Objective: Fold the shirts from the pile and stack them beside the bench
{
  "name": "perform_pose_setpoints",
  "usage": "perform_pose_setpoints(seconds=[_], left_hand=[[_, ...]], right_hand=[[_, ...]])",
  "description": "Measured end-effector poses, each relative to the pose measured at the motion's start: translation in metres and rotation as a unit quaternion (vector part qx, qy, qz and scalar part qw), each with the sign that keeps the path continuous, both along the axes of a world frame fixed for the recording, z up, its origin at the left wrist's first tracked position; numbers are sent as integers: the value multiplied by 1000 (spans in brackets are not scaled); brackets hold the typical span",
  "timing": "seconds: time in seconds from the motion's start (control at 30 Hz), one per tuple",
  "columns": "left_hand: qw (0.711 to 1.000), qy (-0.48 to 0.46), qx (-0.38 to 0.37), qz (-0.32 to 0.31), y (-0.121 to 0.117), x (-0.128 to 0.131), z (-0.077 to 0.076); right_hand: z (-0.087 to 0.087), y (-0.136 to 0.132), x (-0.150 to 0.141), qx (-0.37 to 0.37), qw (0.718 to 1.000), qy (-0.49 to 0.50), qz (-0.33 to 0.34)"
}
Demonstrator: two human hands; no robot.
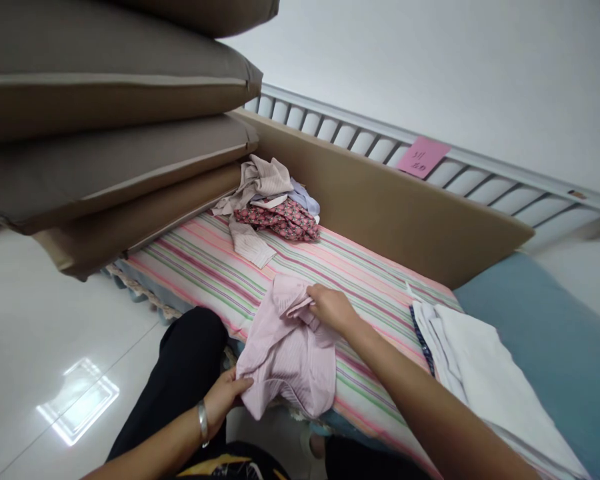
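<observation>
A pale pink striped shirt lies crumpled at the near edge of a striped bed sheet. My right hand pinches the shirt's upper part, fingers closed on the cloth. My left hand, with a silver bangle on the wrist, grips the shirt's lower left edge where it hangs over the bed's side. Farther along the bed sits a pile of clothes, with a beige shirt on top and a red patterned garment beneath.
Folded white clothes lie stacked at the right, beside a blue cover. Brown cushions are stacked at the left. A cardboard sheet leans on a white railing with a pink note. Glossy white floor lies at the lower left.
</observation>
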State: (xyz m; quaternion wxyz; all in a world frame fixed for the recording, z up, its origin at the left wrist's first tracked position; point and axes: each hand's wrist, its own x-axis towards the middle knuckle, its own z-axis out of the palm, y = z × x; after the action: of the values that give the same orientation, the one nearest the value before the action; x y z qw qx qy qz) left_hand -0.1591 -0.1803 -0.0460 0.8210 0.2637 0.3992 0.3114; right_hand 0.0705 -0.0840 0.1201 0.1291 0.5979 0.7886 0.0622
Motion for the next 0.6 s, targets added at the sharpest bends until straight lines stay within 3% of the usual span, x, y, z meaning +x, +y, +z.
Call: perform_pose_setpoints(seconds=[0.17, 0.37, 0.47, 0.6], left_hand=[[1000, -9, -16, -4, 0, -1, 1], [999, -31, -33, -22, 2, 1, 10], [997, -57, -30, -29, 8, 3, 4], [995, -91, -9, -45, 16, 7, -16]], right_hand=[[36, 53, 31, 14, 1000, -20, -17], [78, 141, 66, 37, 995, -66, -66], [75, 177, 80, 25, 993, -78, -89], [45, 207, 95, -10, 991, -71, -116]])
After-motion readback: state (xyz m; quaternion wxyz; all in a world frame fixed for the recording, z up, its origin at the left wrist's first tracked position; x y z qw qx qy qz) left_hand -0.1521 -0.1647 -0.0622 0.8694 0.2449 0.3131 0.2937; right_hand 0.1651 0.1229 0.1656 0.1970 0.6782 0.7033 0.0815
